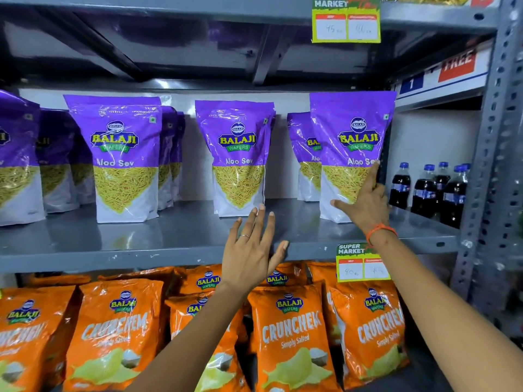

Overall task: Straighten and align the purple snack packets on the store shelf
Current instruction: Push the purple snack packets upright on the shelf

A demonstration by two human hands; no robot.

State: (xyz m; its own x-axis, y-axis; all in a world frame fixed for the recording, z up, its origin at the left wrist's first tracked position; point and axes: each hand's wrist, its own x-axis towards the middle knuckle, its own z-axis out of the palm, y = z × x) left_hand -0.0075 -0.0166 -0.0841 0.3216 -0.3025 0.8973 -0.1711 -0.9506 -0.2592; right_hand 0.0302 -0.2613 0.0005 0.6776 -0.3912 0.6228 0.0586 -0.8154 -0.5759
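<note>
Purple Aloo Sev packets stand in rows on the grey middle shelf (169, 236). The rightmost front packet (351, 142) stands upright and further forward than the packet behind it (301, 154). My right hand (365, 199) lies flat against its lower right front, fingers spread, thumb at its base. The middle packet (237, 157) stands upright; my left hand (252, 247) hovers open just below and in front of it, at the shelf edge, touching nothing. Another front packet (124, 157) stands at the left, with more rows (17, 159) beyond it.
Orange Crunchem packets (288, 335) fill the shelf below. Dark cola bottles (430, 190) stand right of the purple packets. A price tag (359, 264) hangs on the shelf edge, another (345, 24) above. A perforated steel upright (492, 165) bounds the right side.
</note>
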